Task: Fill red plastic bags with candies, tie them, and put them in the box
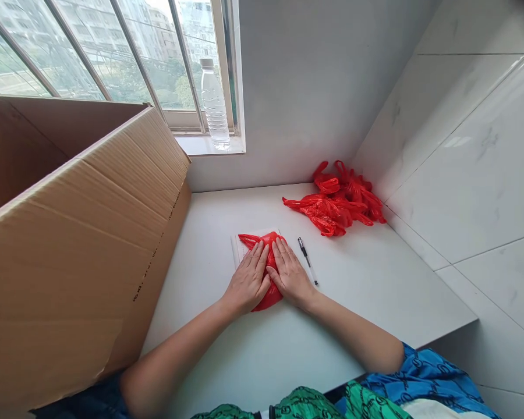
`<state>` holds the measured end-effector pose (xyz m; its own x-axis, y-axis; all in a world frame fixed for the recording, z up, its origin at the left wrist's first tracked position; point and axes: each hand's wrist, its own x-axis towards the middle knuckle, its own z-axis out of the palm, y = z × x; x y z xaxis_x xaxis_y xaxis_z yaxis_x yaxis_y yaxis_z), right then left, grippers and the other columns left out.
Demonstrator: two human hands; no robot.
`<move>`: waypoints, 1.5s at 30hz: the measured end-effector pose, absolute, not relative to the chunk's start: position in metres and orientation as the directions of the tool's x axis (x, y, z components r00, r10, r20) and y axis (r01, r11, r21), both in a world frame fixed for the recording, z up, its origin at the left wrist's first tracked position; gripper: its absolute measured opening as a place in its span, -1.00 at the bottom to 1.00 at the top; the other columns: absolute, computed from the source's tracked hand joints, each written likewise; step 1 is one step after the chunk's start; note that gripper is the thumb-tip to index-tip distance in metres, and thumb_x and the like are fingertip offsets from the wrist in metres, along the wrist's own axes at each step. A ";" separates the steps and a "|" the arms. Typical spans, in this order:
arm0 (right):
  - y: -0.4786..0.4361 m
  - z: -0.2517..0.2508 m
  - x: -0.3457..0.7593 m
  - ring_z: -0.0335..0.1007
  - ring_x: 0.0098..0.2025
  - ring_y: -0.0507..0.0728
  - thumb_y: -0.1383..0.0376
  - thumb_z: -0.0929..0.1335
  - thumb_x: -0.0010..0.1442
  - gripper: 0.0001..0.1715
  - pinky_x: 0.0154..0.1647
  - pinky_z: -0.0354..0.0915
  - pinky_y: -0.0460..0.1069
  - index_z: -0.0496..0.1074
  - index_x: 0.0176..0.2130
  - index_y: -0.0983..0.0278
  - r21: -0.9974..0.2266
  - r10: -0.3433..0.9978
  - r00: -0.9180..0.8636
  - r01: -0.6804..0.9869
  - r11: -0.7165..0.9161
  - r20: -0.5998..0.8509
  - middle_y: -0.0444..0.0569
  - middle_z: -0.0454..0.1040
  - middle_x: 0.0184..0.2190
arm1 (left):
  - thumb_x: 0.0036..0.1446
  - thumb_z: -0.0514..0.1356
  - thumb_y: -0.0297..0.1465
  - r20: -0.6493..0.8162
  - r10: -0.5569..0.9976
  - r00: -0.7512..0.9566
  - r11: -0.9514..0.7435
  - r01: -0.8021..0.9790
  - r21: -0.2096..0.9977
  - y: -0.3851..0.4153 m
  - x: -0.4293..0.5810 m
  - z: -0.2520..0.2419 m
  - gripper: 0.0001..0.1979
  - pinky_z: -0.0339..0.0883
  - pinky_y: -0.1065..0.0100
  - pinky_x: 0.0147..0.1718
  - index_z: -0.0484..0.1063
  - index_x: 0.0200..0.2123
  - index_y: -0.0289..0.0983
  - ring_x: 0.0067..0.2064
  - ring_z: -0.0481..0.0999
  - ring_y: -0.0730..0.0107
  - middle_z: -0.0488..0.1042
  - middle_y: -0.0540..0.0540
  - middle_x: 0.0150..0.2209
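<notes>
A red plastic bag point(269, 298) lies flattened on the white table, partly over a white paper pad point(237, 250) whose left edge shows. My left hand point(248, 279) rests flat on the bag's left side, fingers stretched out. Beside it my right hand point(290, 273) presses flat on the right side, its fingers straight too. The two hands come close together over the bag's middle and hide much of it. Just right of my right hand lies a pen point(308, 260) with a black cap and a clear barrel.
Several crumpled red plastic bags point(340, 203) are heaped at the table's back right, near the tiled wall point(484, 151). A large open cardboard box point(82, 250) stands on the left. A clear water bottle point(215, 107) is upright on the windowsill. The white table point(375, 279) has its edge at front right.
</notes>
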<state>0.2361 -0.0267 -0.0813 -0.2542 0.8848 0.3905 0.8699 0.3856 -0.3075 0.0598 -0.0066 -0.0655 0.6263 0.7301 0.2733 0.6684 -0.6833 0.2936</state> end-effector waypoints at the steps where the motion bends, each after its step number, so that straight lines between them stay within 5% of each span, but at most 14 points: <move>1: -0.027 -0.081 0.236 -0.27 0.48 0.29 0.07 0.09 0.44 -0.21 0.43 -0.01 0.30 -0.23 0.45 0.38 -0.309 0.883 -0.254 0.869 0.387 0.394 0.18 -0.13 0.45 | 0.34 -0.08 -0.34 0.276 0.733 0.622 -0.680 0.670 0.297 -0.007 0.060 -0.066 -0.34 -0.05 0.00 0.39 -0.18 0.44 -0.31 0.46 -0.14 0.14 -0.17 -0.24 0.45; 45: -0.028 -0.084 0.236 -0.27 0.48 0.31 0.07 0.10 0.44 -0.21 0.42 0.01 0.31 -0.19 0.45 0.39 -0.306 0.885 -0.257 0.870 0.387 0.388 0.19 -0.11 0.45 | 0.34 -0.08 -0.35 0.276 0.731 0.624 -0.682 0.653 0.328 -0.007 0.061 -0.067 -0.35 -0.08 0.04 0.40 -0.19 0.43 -0.32 0.46 -0.14 0.18 -0.14 -0.24 0.45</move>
<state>0.2364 -0.0277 -0.0835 -0.2569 0.8852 0.3879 0.8701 0.3866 -0.3058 0.0611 -0.0070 -0.0673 0.6242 0.7307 0.2764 0.6532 -0.6822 0.3284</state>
